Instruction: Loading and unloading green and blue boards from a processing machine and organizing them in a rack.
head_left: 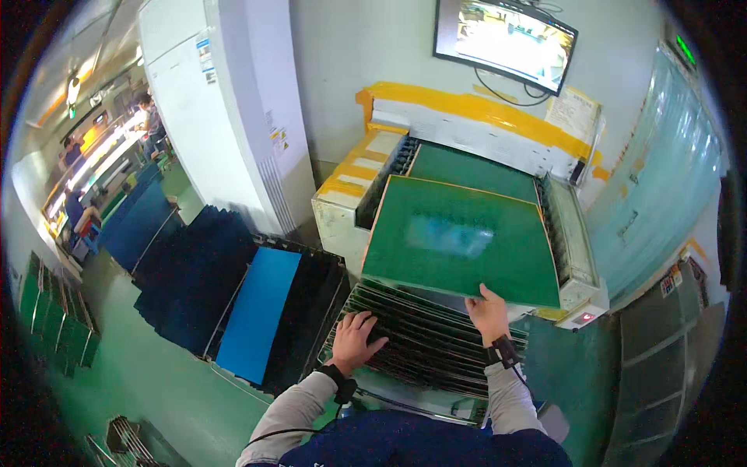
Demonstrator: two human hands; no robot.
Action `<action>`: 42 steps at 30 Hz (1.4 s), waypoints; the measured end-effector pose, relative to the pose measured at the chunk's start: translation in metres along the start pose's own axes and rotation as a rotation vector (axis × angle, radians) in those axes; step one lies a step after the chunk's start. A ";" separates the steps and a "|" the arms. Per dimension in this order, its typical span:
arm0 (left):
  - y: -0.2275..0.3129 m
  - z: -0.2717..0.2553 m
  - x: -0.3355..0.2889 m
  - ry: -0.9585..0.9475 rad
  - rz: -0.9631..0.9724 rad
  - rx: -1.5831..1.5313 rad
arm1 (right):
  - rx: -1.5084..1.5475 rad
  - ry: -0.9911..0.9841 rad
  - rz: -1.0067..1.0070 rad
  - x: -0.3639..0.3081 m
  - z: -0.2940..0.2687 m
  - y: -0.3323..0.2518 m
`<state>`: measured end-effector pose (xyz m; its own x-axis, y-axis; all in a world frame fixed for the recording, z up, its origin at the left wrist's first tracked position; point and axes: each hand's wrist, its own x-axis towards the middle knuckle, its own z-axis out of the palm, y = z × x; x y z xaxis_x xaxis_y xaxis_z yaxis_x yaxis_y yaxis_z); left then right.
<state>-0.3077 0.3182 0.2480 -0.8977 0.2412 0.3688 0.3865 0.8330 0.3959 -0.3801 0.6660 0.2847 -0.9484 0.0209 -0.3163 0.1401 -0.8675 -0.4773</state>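
Note:
A large green panel (pixel 459 237) with a shiny top lies tilted over the near end of a conveyor machine. At its near edge, my right hand (pixel 489 315) grips it, thumb along the edge and the other fingers partly hidden. My left hand (pixel 356 340) rests on a slotted rack (pixel 436 346) just below the panel. Its fingers are spread and hold nothing. Thin dark panels seem to stand in the rack's slots in close rows. Behind the held panel, another green surface (pixel 475 173) shows between the machine's side rollers.
The conveyor machine (pixel 340 198) has yellow tape on its sides. A screen (pixel 506 43) hangs above. To the left are racks of dark panels (pixel 198 272), one bright blue panel (pixel 261 311) and a tall white cabinet (pixel 210 101). Grey racks (pixel 654 373) stand right. People work far left.

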 end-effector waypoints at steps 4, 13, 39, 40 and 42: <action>0.005 -0.001 0.002 -0.010 -0.008 0.014 | 0.023 0.002 -0.013 0.012 -0.013 0.002; 0.007 0.002 0.008 -0.023 -0.013 0.049 | -0.003 0.122 0.029 0.022 -0.032 0.022; 0.008 0.012 0.015 -0.028 -0.008 0.059 | 0.006 0.090 -0.002 0.033 -0.025 0.033; 0.008 0.011 0.016 -0.031 -0.009 0.064 | 0.010 0.092 -0.012 0.034 -0.025 0.033; 0.008 0.012 0.015 -0.030 -0.007 0.068 | 0.003 0.080 0.007 0.036 -0.027 0.032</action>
<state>-0.3208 0.3343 0.2466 -0.9065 0.2491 0.3408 0.3658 0.8665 0.3397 -0.4021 0.6523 0.2364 -0.9217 0.0542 -0.3841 0.1456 -0.8695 -0.4721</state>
